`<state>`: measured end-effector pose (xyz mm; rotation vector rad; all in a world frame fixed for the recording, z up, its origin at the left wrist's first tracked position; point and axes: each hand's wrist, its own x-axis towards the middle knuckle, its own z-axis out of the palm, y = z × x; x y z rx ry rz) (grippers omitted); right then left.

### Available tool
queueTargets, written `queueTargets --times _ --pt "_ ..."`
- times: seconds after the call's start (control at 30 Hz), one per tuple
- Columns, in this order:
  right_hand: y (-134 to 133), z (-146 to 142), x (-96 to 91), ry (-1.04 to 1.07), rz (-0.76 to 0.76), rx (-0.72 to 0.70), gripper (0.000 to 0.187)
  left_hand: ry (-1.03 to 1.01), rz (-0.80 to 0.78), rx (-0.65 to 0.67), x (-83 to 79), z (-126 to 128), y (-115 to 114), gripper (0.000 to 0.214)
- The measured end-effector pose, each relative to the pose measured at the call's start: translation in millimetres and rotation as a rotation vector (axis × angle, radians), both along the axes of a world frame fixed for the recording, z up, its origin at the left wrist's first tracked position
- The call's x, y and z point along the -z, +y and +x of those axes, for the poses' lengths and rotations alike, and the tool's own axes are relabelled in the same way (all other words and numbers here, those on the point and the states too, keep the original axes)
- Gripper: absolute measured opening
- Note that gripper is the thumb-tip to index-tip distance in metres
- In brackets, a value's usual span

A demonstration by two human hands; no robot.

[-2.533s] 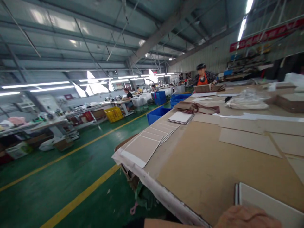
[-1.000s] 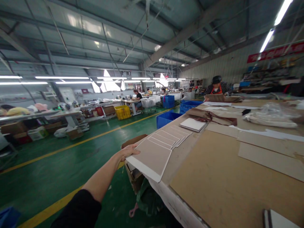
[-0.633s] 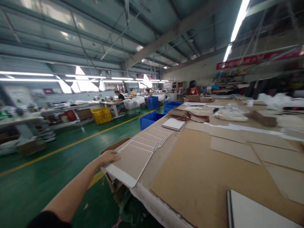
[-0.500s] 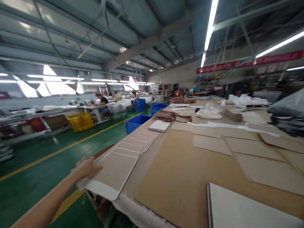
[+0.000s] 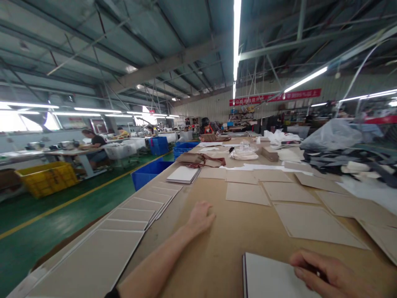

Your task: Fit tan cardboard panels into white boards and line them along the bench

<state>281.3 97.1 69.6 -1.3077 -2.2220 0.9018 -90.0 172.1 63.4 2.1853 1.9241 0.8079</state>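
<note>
My left hand is over the bare brown tabletop, fingers apart and slightly bent, holding nothing. To its left, overlapping beige panels with white edges lie in a row along the table's edge. My right hand is at the lower right, above a stack of white panels. Its fingers are curled in towards the thumb, and whatever may be between them is too small to make out. Beyond my hands, loose beige panels are spread over the right side of the table.
A short stack of white boards and folded brown pieces lie farther up the table. Blue crates stand on the floor beside its left side. A co-worker is at the far end. Clear plastic bags are heaped at right.
My left hand has left the row of beige panels and moved right, over the tabletop. My right hand has come into view above the white stack. The view has turned right.
</note>
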Motion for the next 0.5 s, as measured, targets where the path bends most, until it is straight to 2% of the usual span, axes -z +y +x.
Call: queueTargets --times 0.13,0.23,0.37,0.5 --pt "29 -50 -33.0 -0.119 0.061 -0.093 0.026 -0.106 0.048 0.001 23.4 16 21 0.025" --pt "74 -101 -43.0 -0.210 0.202 -0.170 0.016 -0.256 0.115 -0.064 35.2 9 29 0.028" --pt "158 -184 -34.5 -0.284 0.316 -0.145 0.009 -0.503 0.188 -0.221 42.3 -8 43 0.023" --pt "234 -259 -16.6 -0.364 0.380 -0.015 0.024 -0.708 0.213 -0.273 43.3 -19 53 0.021"
